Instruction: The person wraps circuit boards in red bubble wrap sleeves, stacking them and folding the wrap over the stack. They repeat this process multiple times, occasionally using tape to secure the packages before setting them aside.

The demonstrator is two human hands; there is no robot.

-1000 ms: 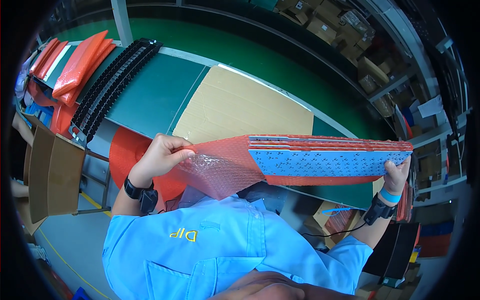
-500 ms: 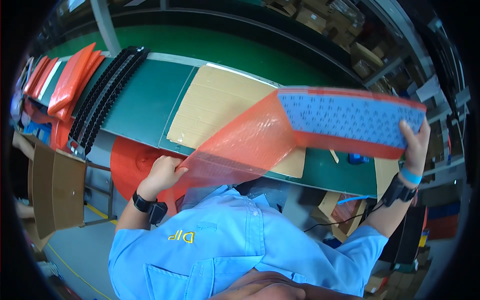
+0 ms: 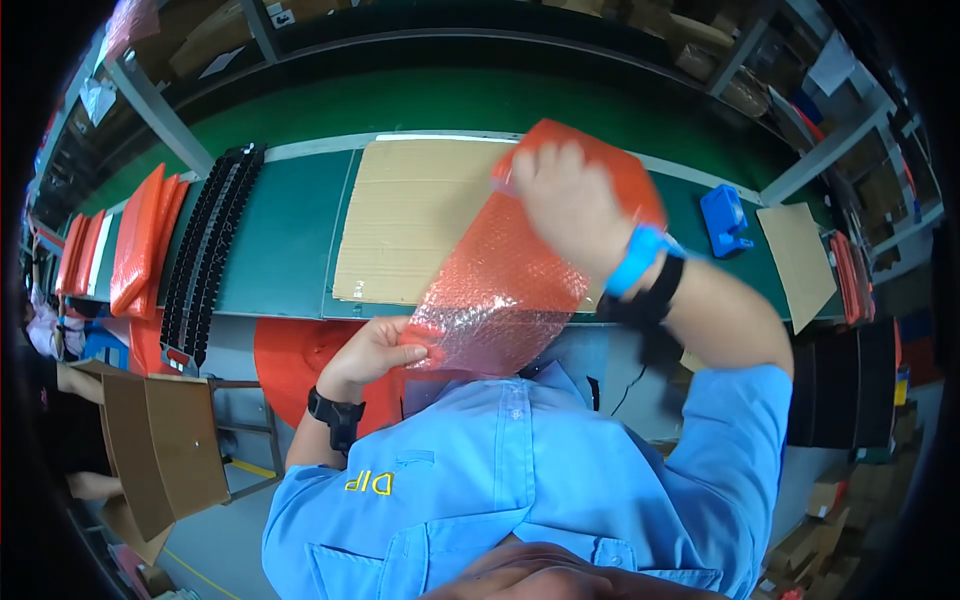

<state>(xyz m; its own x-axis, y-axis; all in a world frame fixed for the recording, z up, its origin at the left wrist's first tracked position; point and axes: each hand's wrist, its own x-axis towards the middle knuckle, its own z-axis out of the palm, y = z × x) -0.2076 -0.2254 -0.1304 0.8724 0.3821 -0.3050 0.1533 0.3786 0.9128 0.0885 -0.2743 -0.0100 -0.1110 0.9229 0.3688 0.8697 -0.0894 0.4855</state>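
The bubble bag (image 3: 520, 270), pink-red and see-through, is held up over the near edge of the bench (image 3: 280, 240). Its long axis slants from low near the chest up and away to the right, the far end over the cardboard sheet (image 3: 420, 220).

The left hand (image 3: 375, 355) pinches the bag's lower corner between thumb and fingers, closed on it. The right hand (image 3: 570, 205) is clamped over the upper end, fingers curled around the top edge.

Left of the cardboard the bench shows bare green mat, then a row of black trays (image 3: 210, 250) and a stack of red bags (image 3: 140, 240). Right of the cardboard lies a small blue tool (image 3: 725, 220) and a second brown sheet (image 3: 800, 260). Shelving bounds the bench's far side.

The right hand hides the bag's top end, so what is inside cannot be made out. The bag covers the cardboard's right edge. A red disc (image 3: 300, 360) below the bench edge is partly hidden by the left arm.
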